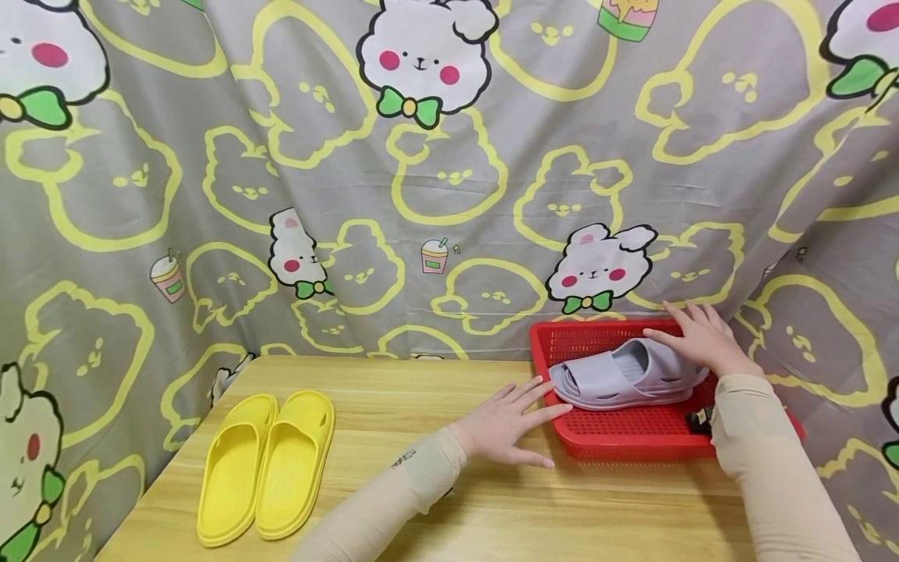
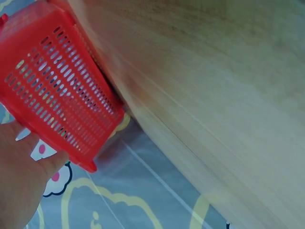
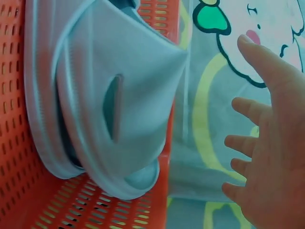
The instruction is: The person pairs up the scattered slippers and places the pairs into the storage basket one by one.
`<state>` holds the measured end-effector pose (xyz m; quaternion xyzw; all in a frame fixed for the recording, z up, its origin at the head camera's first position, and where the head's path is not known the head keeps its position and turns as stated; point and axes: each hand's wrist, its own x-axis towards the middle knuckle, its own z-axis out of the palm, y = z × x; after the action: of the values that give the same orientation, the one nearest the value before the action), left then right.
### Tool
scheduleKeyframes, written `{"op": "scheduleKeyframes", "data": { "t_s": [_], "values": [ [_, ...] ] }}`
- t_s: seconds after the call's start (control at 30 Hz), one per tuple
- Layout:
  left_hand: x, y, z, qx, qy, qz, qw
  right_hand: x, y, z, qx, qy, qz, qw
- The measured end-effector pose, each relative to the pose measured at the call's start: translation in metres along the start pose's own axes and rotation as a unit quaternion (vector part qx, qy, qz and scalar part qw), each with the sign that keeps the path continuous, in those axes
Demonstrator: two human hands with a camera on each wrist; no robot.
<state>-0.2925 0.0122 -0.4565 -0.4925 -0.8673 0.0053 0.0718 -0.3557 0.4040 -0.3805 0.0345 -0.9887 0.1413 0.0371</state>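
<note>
On your table, the basket holds the grey slippers. Your left hand is at the basket, your right hand beside the slippers; both spread their fingers. Apparent step: handling the slippers; gripping requires curling the fingers.

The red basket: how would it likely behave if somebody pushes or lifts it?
The red basket is probably light for its size, given its many perforations. Its broad, low shape suggests sliding rather than tipping. The grey slippers inside might shift.

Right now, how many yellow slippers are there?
2 in view: one yellow slipper on the table, left of the basket; the other yellow slipper beside it, nearer the basket.
</note>
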Motion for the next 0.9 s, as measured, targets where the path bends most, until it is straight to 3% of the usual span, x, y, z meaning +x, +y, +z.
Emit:
{"op": "scheduleKeyframes", "data": {
  "t_s": [0.37, 0.9],
  "values": [
    [0.0, -0.001, 0.001, -0.009, -0.001, 0.0, 1.0, -0.004, -0.016, -0.013, -0.013, -0.002, -0.003, 0.9999],
    [-0.001, 0.001, 0.0, -0.018, -0.002, -0.005, 0.9998, -0.015, -0.027, -0.026, -0.027, 0.025, -0.02, 0.9991]
  ]
}}
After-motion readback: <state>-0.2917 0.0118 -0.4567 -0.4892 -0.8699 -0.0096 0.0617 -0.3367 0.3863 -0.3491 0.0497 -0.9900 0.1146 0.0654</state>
